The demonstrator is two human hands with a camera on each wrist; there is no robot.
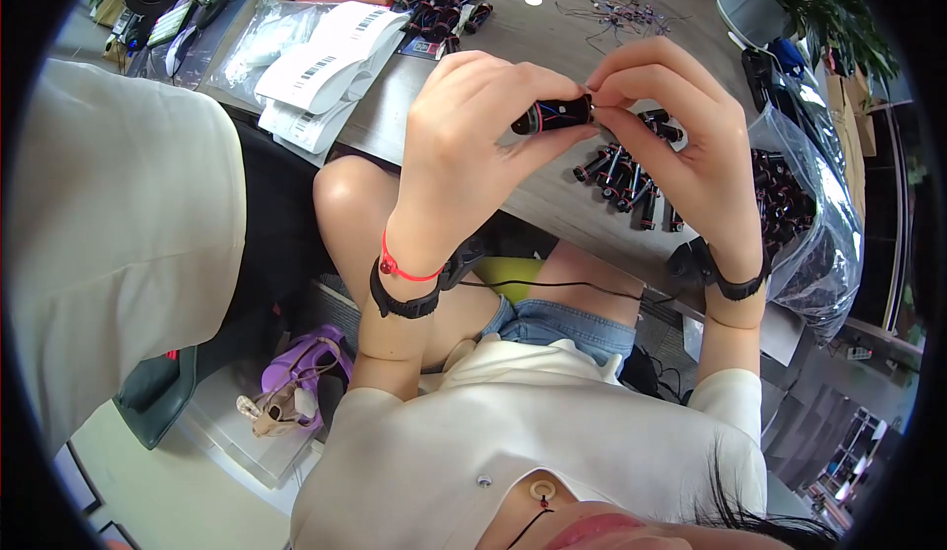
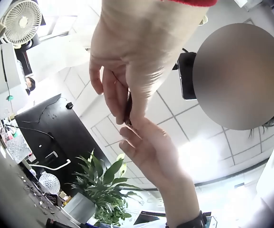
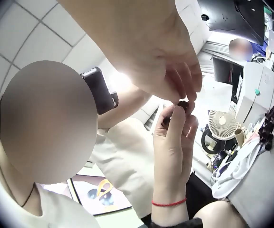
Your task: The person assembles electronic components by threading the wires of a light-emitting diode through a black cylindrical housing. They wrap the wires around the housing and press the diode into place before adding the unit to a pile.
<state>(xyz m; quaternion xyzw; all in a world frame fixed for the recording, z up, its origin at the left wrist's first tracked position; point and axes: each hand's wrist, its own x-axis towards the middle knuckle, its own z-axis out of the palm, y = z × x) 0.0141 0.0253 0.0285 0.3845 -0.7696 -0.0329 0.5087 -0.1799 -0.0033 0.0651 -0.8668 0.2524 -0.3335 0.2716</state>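
In the head view my left hand point(image 1: 459, 141) grips a small black cylinder point(image 1: 562, 114) between its thumb and fingers, raised over the table's near side. The cylinder lies nearly level and has a reddish ring near its left end. My right hand point(image 1: 681, 121) brings thumb and fingertips together at the cylinder's right end, pinching it there; the fingertips hide that tip. The right wrist view shows the dark end of the cylinder point(image 3: 182, 105) between the fingers of both hands. In the left wrist view the fingers mostly cover it.
Several similar black cylinders point(image 1: 623, 177) lie on the table point(image 1: 523, 47) below my right hand. More form a pile point(image 1: 439, 7) at the back left, beside white label sheets point(image 1: 326, 62). Thin wire pieces point(image 1: 626, 17) lie farther back. A clear plastic bag point(image 1: 814, 244) stands right.
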